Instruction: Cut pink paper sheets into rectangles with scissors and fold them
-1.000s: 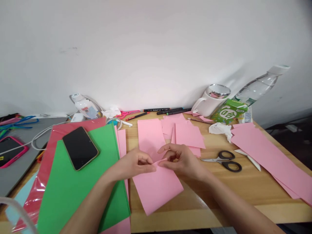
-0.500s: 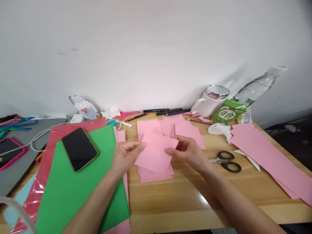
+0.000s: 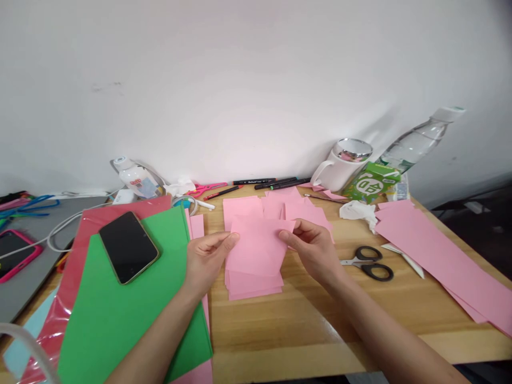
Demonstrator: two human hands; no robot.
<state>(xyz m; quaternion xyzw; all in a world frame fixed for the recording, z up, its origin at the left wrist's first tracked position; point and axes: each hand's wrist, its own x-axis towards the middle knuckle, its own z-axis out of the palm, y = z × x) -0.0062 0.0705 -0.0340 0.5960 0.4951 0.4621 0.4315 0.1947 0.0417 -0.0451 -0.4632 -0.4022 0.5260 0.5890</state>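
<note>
A roughly square piece of pink paper [image 3: 258, 245] is stretched between my two hands. My left hand [image 3: 208, 257] pinches its left edge between thumb and fingers. At the upper right corner my right hand [image 3: 314, 246] grips it the same way. Beneath the held piece lie pink paper strips [image 3: 256, 290], mostly covered by it. Behind it more cut pink pieces [image 3: 308, 213] are spread on the table. Black-handled scissors [image 3: 370, 262] rest to the right of my right hand, their blade tips partly hidden behind my wrist.
Green sheets [image 3: 132, 314] with a phone [image 3: 128, 247] on top lie at the left. Long pink strips [image 3: 440, 261] cover the right side. Along the wall stand a white mug [image 3: 344, 168], a green carton [image 3: 372, 184], a tilted water bottle [image 3: 418, 141] and several pens [image 3: 280, 184].
The pink paper, earlier bent over with both hands pinching close together, is now held up as a flatter piece. My hands have moved apart to its opposite sides. The scissors have not been touched.
</note>
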